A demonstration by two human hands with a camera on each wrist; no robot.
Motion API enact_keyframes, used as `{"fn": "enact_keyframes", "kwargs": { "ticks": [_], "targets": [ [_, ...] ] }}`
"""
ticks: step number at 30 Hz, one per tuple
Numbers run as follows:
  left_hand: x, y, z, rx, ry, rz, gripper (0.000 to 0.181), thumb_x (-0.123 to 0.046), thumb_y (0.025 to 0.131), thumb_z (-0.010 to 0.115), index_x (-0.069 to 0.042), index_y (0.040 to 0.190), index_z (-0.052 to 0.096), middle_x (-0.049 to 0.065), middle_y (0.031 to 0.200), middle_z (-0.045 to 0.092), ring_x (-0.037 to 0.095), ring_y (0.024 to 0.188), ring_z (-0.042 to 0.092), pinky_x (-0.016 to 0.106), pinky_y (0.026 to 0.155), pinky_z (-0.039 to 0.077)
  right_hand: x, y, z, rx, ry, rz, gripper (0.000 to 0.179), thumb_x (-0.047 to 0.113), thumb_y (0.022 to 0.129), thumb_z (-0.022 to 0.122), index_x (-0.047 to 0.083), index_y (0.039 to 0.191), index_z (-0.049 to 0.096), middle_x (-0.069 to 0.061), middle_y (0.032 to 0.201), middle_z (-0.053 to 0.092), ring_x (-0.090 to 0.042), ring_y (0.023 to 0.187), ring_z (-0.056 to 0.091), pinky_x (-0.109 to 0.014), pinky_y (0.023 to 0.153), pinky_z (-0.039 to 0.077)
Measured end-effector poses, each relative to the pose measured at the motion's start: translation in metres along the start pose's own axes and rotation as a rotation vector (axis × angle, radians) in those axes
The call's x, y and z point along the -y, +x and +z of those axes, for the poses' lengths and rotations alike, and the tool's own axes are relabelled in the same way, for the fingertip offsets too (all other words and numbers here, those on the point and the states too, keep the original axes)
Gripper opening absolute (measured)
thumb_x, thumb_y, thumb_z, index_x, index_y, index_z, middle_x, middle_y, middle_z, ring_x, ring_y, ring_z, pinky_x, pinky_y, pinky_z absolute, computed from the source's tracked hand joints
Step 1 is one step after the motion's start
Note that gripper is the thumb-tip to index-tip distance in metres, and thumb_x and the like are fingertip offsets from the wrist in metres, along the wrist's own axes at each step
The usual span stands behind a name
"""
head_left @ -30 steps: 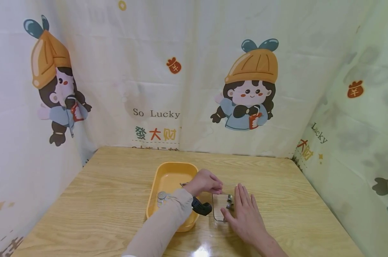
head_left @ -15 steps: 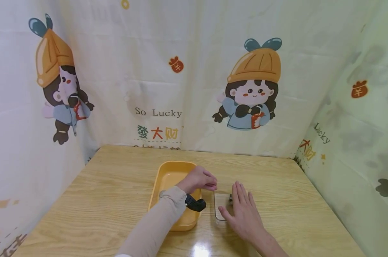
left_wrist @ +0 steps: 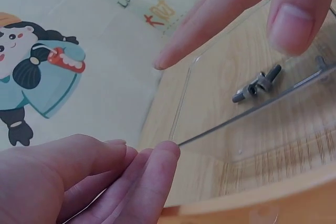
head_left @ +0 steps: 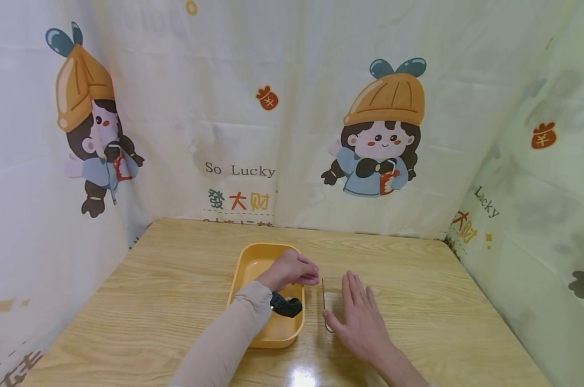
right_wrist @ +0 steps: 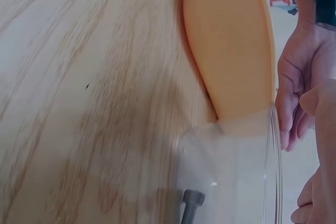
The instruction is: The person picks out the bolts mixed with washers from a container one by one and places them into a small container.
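Note:
A clear plastic box stands on the table; its dark-looking rim shows in the head view. Several small metal bolts lie in it, one bolt head showing near its wall. My right hand extends over the box, fingers straight, thumb apart from them; it covers most of the box from above. My left hand hovers above the yellow tray's right edge, just left of the box. Its fingers curve loosely together, with nothing showing between them.
The yellow tray sits left of the box, partly covered by the left forearm. A black wrist camera on the left arm hangs over it. A printed curtain closes off the wooden table behind and at the sides.
The left hand has moved left, from above the box to above the tray's edge. The right hand has shifted slightly left, covering more of the box and hiding the bolts from the head view.

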State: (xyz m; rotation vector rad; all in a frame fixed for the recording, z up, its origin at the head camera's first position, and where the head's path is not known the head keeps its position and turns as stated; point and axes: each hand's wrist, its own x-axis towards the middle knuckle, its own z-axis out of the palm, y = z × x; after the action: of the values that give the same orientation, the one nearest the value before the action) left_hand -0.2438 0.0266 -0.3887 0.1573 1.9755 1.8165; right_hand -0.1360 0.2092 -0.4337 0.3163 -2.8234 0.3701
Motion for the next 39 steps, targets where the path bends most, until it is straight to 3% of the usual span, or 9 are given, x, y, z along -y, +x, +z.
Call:
{"fn": "enact_keyframes", "kwargs": {
  "ticks": [5,13,25,39],
  "targets": [
    [0.002,-0.001,-0.007,-0.017,-0.006,-0.009,0.018,-0.001,0.093,0.065,0.01,0.106,0.07,0.028,0.105,0.072,0.023,0.083,0.075,0.028,0.075,0.064,0.005,0.003,0.001,0.004,0.012,-0.011,0.09,0.052,0.094,0.059,-0.006,0.153,0.024,-0.021,0.163,0.019,-0.038,0.151,0.021,-0.061,0.123,0.02],
    [0.003,-0.005,-0.019,-0.037,0.006,-0.008,0.018,-0.006,0.095,0.064,0.008,0.102,0.072,0.02,0.094,0.075,0.021,0.081,0.075,0.029,0.075,0.064,0.013,0.005,0.003,0.011,0.023,-0.024,0.09,0.053,0.094,0.059,-0.006,0.153,0.024,-0.021,0.163,0.018,-0.035,0.152,0.02,-0.06,0.124,0.018],
    [0.004,-0.008,-0.039,-0.063,-0.038,0.015,0.022,-0.004,0.095,0.064,0.011,0.109,0.068,0.017,0.09,0.075,0.023,0.084,0.075,0.044,0.093,0.058,0.031,0.011,0.005,-0.002,0.027,-0.077,0.09,0.055,0.094,0.057,-0.005,0.153,0.026,-0.022,0.162,0.024,-0.035,0.152,0.021,-0.059,0.124,0.021],
    [0.01,-0.015,-0.056,-0.123,-0.031,0.006,0.027,-0.004,0.096,0.062,0.014,0.116,0.065,0.026,0.101,0.073,0.029,0.09,0.075,0.042,0.091,0.059,0.05,0.015,0.012,0.061,0.042,-0.1,0.09,0.057,0.095,0.054,-0.002,0.155,0.022,-0.017,0.164,0.018,-0.03,0.154,0.015,-0.056,0.126,0.018]
  ]
}}
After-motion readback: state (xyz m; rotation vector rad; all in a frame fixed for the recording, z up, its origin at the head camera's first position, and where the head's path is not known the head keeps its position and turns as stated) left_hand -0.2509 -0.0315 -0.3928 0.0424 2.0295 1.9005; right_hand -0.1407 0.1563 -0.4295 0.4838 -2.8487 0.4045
